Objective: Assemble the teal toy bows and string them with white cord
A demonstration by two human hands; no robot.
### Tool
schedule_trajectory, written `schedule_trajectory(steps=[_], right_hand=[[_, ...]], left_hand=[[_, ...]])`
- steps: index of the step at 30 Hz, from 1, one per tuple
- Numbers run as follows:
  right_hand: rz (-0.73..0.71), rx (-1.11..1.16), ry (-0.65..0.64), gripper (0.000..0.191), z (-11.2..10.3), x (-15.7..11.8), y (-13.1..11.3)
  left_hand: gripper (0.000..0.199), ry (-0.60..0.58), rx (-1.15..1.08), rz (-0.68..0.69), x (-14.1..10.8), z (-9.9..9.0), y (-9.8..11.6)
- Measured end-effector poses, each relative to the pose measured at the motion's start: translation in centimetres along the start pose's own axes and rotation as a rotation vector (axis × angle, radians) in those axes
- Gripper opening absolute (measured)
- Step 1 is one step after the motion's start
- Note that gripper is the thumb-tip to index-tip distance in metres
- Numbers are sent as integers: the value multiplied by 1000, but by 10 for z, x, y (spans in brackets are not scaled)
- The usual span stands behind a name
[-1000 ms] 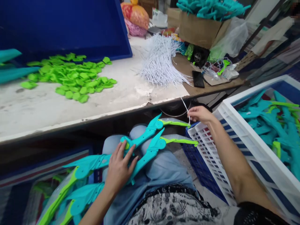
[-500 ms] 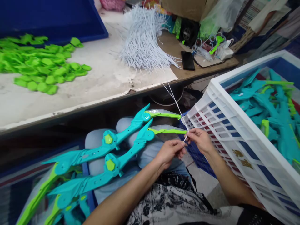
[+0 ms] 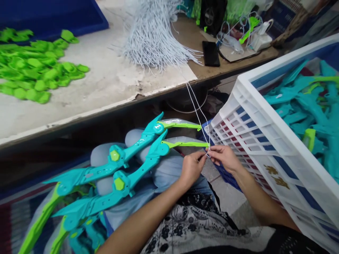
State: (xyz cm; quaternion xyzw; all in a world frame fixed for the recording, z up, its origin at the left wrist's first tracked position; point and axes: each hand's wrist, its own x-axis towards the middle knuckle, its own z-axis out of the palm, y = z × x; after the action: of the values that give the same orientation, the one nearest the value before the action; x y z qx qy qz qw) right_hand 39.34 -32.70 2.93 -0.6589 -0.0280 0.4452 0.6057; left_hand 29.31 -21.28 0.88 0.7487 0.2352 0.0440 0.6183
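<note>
Two teal and lime-green plastic toy bows lie side by side across my lap, the far one (image 3: 134, 146) and the near one (image 3: 144, 167). A thin white string (image 3: 196, 111) loops from the table edge down to the green tip of the near bow. My left hand (image 3: 192, 167) pinches the string just below that tip. On the other side, my right hand (image 3: 224, 157) is closed on the string too, its fingertips at the bow's tip. A small loop of string shows between the fingertips; whether it is knotted I cannot tell.
A bundle of white strings (image 3: 156, 38) and a pile of lime-green parts (image 3: 39, 70) lie on the worktable (image 3: 106, 81). A black phone (image 3: 211, 53) is near its edge. At right stands a white basket (image 3: 239, 102) of teal pieces.
My view has shifted slightly, so the table and bows sit a little further left and up. My left hand has turned knuckles-up, and a small string loop now shows at the fingertips.
</note>
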Motion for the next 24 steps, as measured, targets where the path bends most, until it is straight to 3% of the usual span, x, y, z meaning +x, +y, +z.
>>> schedule_trajectory(steps=[4, 10, 13, 17, 24], right_hand=[[-141, -222, 88, 24, -7, 0, 1], [-395, -433, 261, 19, -18, 0, -1], [-453, -537, 253, 18, -15, 0, 0], [-554, -678, 232, 16, -10, 2, -1], [-812, -940, 226, 18, -6, 3, -4]], left_hand=[[17, -6, 3, -26, 2, 3, -1], [16, -84, -441, -445, 12, 8, -10], [14, -78, -565, -458, 16, 8, -8], [12, -61, -573, -457, 20, 7, -3], [15, -122, -660, -466, 21, 5, -5]])
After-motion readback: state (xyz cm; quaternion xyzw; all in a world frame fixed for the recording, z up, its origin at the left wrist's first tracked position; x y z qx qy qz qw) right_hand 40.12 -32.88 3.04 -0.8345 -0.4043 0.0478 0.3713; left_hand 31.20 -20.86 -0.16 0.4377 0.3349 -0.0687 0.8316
